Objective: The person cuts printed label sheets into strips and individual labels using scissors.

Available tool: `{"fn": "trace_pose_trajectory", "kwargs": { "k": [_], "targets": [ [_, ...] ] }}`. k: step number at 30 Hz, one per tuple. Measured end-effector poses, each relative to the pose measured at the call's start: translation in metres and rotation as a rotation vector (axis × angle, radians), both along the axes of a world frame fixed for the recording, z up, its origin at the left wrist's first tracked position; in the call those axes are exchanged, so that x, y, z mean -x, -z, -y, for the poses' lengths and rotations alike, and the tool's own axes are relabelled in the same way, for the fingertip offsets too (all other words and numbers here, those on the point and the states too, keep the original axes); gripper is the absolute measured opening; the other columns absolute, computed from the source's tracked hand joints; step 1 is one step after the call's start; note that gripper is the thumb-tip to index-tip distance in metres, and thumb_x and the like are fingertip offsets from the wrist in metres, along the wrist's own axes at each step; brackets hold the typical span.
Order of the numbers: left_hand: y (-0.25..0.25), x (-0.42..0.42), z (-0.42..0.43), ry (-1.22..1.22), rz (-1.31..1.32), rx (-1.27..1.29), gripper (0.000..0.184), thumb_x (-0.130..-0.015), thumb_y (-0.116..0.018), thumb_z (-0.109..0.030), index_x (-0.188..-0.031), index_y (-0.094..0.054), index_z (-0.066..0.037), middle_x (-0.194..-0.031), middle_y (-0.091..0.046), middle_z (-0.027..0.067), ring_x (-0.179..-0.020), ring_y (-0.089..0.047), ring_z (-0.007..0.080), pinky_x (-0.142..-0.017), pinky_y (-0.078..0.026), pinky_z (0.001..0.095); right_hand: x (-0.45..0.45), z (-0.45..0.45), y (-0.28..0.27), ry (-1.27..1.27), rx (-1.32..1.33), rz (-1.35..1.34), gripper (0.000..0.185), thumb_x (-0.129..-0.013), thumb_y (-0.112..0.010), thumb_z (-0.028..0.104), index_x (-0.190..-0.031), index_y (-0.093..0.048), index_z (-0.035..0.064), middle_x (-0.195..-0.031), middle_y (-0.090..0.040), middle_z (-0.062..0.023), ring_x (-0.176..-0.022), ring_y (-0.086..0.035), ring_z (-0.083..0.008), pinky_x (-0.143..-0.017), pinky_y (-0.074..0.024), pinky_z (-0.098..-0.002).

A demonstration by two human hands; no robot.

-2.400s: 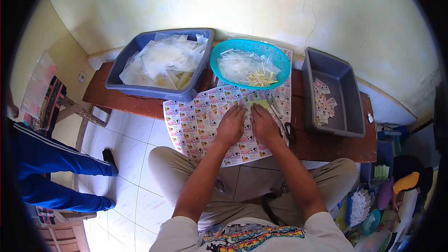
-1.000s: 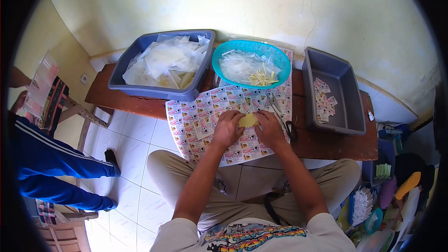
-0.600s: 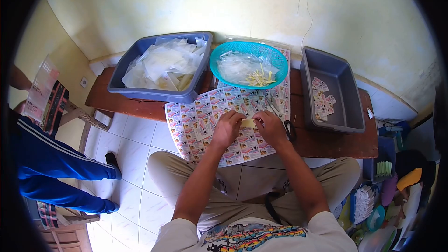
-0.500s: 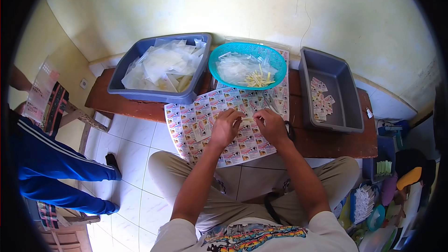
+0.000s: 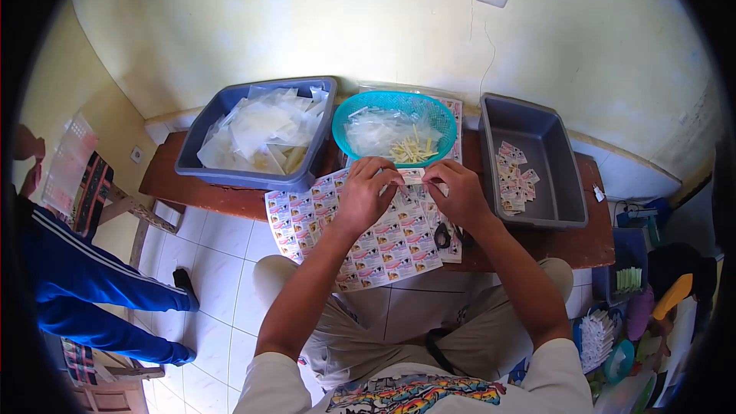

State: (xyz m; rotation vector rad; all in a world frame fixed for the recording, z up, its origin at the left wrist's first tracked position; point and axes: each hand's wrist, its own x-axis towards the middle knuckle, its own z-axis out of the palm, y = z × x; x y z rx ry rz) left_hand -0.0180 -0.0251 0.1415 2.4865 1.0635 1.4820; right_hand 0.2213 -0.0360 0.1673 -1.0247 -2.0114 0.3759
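Note:
My left hand (image 5: 371, 195) and my right hand (image 5: 461, 193) are close together over the bench, fingers closed in pinches. Between their fingertips is a small printed label (image 5: 412, 176), one end in each hand. Printed label sheets (image 5: 376, 249) lie beneath both hands and hang over the front edge of the bench. Just below my right hand are scissors (image 5: 442, 235) with black handles, their blades largely hidden. Right beyond my fingertips stands a turquoise basket (image 5: 345, 111) with clear plastic packets (image 5: 383, 132) and thin yellowish strips (image 5: 415, 147).
On the left of the brown bench (image 5: 165, 171) is a grey-blue tub (image 5: 253, 178) full of translucent bags (image 5: 264, 123). A grey tub (image 5: 548, 165) at right contains cut labels (image 5: 515, 176). Another person in blue trousers (image 5: 100, 268) stands at left.
Both hands have moved forward, toward the basket, with the small label stretched between them. The sheets have shifted, and more of the scissors' handles show. The view has tilted slightly.

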Motion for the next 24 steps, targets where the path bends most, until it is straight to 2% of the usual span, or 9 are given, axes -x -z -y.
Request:
{"fn": "trace_pose_trajectory", "kwargs": {
  "k": [2, 4, 5, 7, 10, 13, 23, 24],
  "targets": [
    [0.0, 0.0, -0.008, 0.024, -0.006, -0.013, 0.022, -0.078, -0.083, -0.002, -0.094, -0.073, -0.013, -0.111, -0.071, 0.0065, -0.111, -0.068, 0.0314, -0.097, -0.053, 0.0453, -0.002, -0.005, 0.003, 0.007, -0.044, 0.012, 0.015, -0.088, -0.079, 0.0, -0.1, -0.071, 0.0025, -0.107, -0.075, -0.0131, -0.096, -0.075, -0.0329, -0.084, -0.0611, -0.0393],
    [0.006, -0.001, -0.011, 0.076, -0.019, 0.083, 0.023, -0.079, -0.085, -0.003, -0.096, -0.072, -0.012, -0.123, -0.07, 0.0085, -0.12, -0.067, 0.0338, -0.103, -0.053, 0.0465, -0.004, -0.006, 0.011, 0.047, -0.1, 0.032, 0.016, -0.087, -0.08, 0.0, -0.099, -0.071, 0.0029, -0.11, -0.075, -0.0132, -0.099, -0.076, -0.0332, -0.084, -0.0612, -0.0398],
    [0.01, -0.003, -0.011, 0.082, -0.019, 0.087, 0.023, -0.079, -0.085, -0.003, -0.096, -0.072, -0.012, -0.123, -0.07, 0.0085, -0.12, -0.067, 0.0338, -0.103, -0.053, 0.0465, -0.005, -0.005, 0.015, 0.052, -0.096, 0.033, 0.016, -0.087, -0.08, 0.0, -0.099, -0.071, 0.0029, -0.11, -0.075, -0.0132, -0.099, -0.076, -0.0332, -0.084, -0.0612, -0.0398],
    [0.015, -0.006, -0.012, 0.089, 0.034, 0.253, 0.029, -0.08, -0.088, -0.006, -0.103, -0.071, -0.011, -0.13, -0.069, 0.0121, -0.125, -0.066, 0.0376, -0.106, -0.054, 0.0482, -0.005, -0.005, 0.021, 0.1, -0.14, 0.017, 0.017, -0.085, -0.081, -0.001, -0.098, -0.071, 0.0035, -0.111, -0.075, -0.0128, -0.101, -0.076, -0.0331, -0.084, -0.0616, -0.0403],
    [0.025, -0.009, -0.019, 0.14, 0.068, 0.326, 0.035, -0.082, -0.09, -0.01, -0.11, -0.069, -0.011, -0.134, -0.068, 0.0155, -0.126, -0.066, 0.0404, -0.105, -0.055, 0.0487, -0.007, -0.006, 0.027, 0.14, -0.148, 0.007, 0.018, -0.084, -0.082, -0.002, -0.098, -0.071, 0.0042, -0.112, -0.075, -0.0115, -0.101, -0.077, -0.0323, -0.085, -0.0621, -0.0406],
    [0.032, -0.011, -0.023, 0.153, 0.069, 0.331, 0.039, -0.082, -0.09, -0.01, -0.114, -0.068, -0.011, -0.136, -0.068, 0.0183, -0.125, -0.067, 0.0414, -0.104, -0.055, 0.0489, -0.007, -0.01, 0.031, 0.156, -0.157, -0.003, 0.019, -0.083, -0.082, -0.002, -0.097, -0.071, 0.0046, -0.111, -0.075, -0.0105, -0.101, -0.077, -0.0315, -0.085, -0.0623, -0.04],
    [0.03, -0.012, -0.026, 0.137, 0.113, 0.323, 0.042, -0.082, -0.09, -0.01, -0.118, -0.07, -0.007, -0.13, -0.073, 0.0168, -0.122, -0.068, 0.0387, -0.104, -0.054, 0.0477, -0.002, -0.013, 0.033, 0.168, -0.027, -0.039, 0.024, -0.082, -0.081, -0.004, -0.103, -0.075, 0.0043, -0.11, -0.075, -0.0116, -0.102, -0.078, -0.0296, -0.085, -0.0632, -0.0384],
    [0.03, -0.012, -0.027, 0.123, 0.106, 0.315, 0.041, -0.082, -0.091, -0.011, -0.118, -0.072, -0.007, -0.131, -0.073, 0.0159, -0.124, -0.068, 0.0369, -0.105, -0.055, 0.0466, 0.0, -0.012, 0.031, 0.171, 0.086, -0.15, 0.024, -0.083, -0.081, -0.003, -0.105, -0.076, 0.0033, -0.11, -0.075, -0.0126, -0.102, -0.078, -0.0283, -0.085, -0.0639, -0.0376]
  ]
}}
